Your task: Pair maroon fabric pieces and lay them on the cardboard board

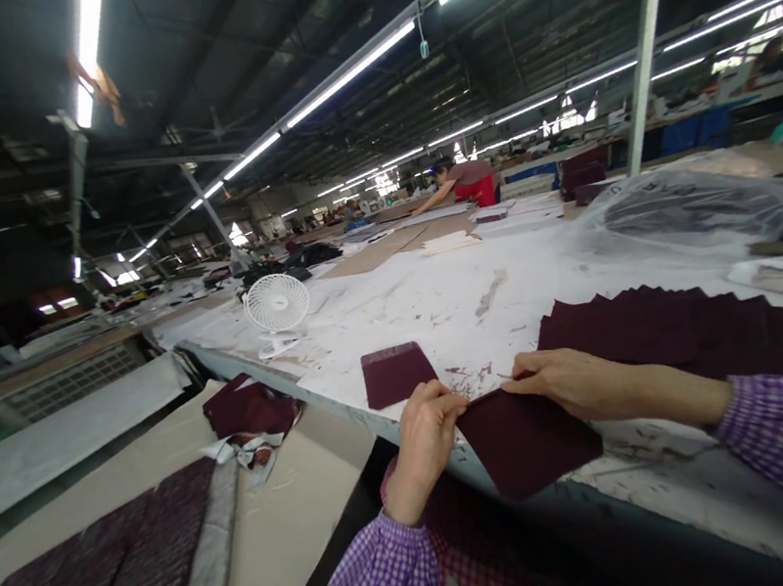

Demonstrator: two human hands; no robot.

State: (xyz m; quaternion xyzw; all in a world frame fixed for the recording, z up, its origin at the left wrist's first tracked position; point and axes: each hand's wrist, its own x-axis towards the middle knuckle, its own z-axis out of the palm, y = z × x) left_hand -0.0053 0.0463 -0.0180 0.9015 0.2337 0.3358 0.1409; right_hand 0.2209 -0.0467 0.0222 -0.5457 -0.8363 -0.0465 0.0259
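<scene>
A dark maroon fabric piece (530, 444) lies at the near edge of the white-covered table, partly over the edge. My left hand (426, 431) pinches its upper left corner. Fingers of my right hand (561, 383) close on its top edge, a short way to the right. Just beyond my left hand, a smaller maroon piece (397, 374) with a greyish top strip lies flat. Beside and behind my right hand, several maroon pieces (634, 324) are fanned out in an overlapping row.
A small white fan (276, 303) stands on the table (436, 291) at the left. Clear plastic wrapping (690, 206) lies at the right. Maroon scraps (246, 407) and large dark sheets (109, 575) rest on the lower left surface. A person (470, 183) leans over the table far off.
</scene>
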